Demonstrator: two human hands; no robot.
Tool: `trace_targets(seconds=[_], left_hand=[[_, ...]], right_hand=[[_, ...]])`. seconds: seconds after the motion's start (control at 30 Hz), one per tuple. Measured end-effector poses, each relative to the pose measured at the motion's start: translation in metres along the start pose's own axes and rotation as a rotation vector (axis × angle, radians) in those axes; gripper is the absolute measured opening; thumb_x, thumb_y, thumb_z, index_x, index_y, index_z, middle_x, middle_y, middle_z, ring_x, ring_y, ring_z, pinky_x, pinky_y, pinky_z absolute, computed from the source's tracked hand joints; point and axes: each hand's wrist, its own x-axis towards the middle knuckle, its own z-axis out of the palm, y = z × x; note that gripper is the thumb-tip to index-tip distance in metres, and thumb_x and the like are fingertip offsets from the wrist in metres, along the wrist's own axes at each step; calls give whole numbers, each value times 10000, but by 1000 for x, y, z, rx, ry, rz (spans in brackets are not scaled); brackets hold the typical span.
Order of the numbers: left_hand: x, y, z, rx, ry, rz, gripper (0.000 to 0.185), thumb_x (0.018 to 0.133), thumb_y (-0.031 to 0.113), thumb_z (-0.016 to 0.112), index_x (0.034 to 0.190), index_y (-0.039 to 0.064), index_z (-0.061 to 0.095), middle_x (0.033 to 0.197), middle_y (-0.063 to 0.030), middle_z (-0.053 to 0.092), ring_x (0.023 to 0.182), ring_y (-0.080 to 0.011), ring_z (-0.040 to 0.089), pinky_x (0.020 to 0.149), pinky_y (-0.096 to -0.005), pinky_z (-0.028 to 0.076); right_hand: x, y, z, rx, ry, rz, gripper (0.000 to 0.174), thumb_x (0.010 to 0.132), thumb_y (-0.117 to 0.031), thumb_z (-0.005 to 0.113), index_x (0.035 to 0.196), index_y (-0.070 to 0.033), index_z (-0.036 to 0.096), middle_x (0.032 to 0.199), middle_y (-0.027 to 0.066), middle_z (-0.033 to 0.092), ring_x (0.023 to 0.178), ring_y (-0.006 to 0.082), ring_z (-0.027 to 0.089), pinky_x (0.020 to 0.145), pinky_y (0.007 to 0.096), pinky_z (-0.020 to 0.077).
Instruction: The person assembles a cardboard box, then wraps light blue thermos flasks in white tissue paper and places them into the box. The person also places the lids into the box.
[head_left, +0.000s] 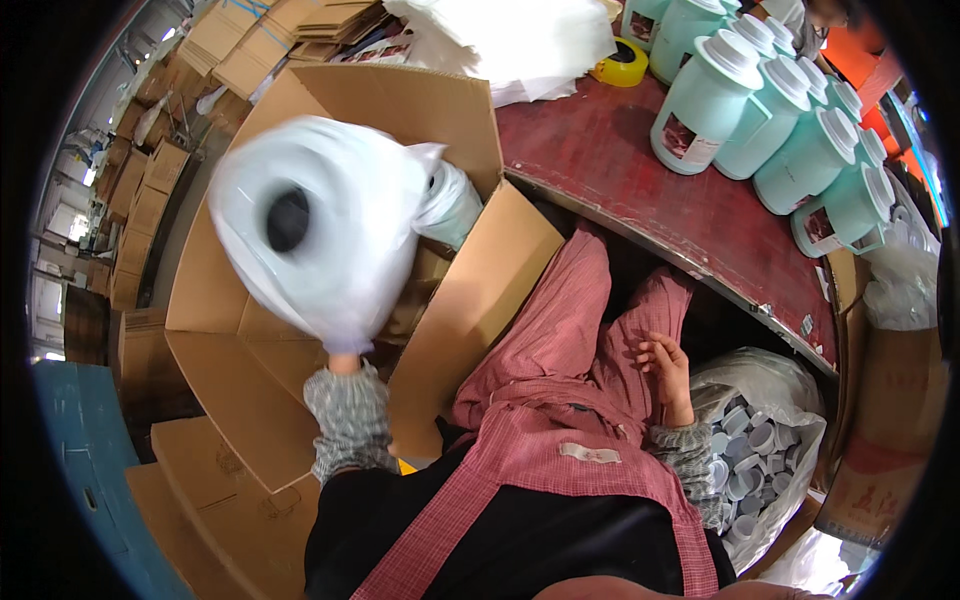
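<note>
My left hand (345, 363) grips a jug in a thin white plastic bag (352, 225), blurred by motion. A round dark spot shows on the bagged jug, and most of the hand is hidden behind it. Below it stands an open cardboard carton (465, 315) with its flaps spread. Another bagged jug (452, 206), pale green through the plastic, is inside the carton near its far right side. My right hand (666, 369) hovers by my lap over the pink checked apron (555, 315), fingers apart and loosely bent, holding nothing.
Several mint-green jugs (697, 105) with grey lids stand on the dark red table (592, 150). Yellow tape (624, 64) and white plastic bags (517, 45) lie at its far side. A sack of grey lids (757, 450) is at my right. A person (795, 15) is partly visible beyond.
</note>
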Motion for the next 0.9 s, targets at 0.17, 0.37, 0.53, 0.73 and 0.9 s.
trace_targets(seconds=[0.17, 0.37, 0.53, 0.73, 0.9], left_hand=[[92, -53, 17, -216, 223, -175, 217, 795, 117, 621, 934, -38, 561, 753, -84, 592, 473, -175, 557, 416, -271, 429], [156, -160, 73, -101, 168, -350, 236, 784, 107, 658, 991, 11, 599, 803, -70, 624, 599, -144, 590, 492, -300, 470], [161, -243, 37, 210, 55, -195, 264, 816, 210, 592, 930, -26, 627, 758, -143, 655, 717, -217, 634, 628, -347, 472], [132, -228, 65, 970, -332, -293, 544, 755, 488, 569, 979, -5, 628, 979, -234, 623, 939, -363, 596, 796, -430, 453], [135, -189, 58, 1082, -708, -62, 473, 817, 409, 532, 1131, 57, 574, 1039, -209, 619, 981, -332, 588, 843, -426, 441]], right_hand=[[9, -13, 8, -141, -19, 79, 222, 935, -135, 481, 1119, -24, 532, 913, 59, 631, 679, 113, 610, 554, 204, 474], [8, -9, 17, -207, 58, 53, 200, 929, -136, 494, 1090, -28, 544, 886, 45, 631, 635, 90, 600, 508, 176, 443], [8, -11, 26, -240, 63, 62, 199, 926, -126, 492, 1089, -27, 548, 891, 53, 635, 631, 91, 599, 490, 167, 425], [19, -12, 31, -320, 77, 101, 210, 917, -128, 502, 1092, -20, 543, 862, 56, 634, 584, 92, 592, 458, 170, 405], [26, -20, 45, -448, -38, 92, 203, 902, -164, 544, 1052, -36, 589, 839, 36, 630, 674, 112, 608, 565, 241, 503]])
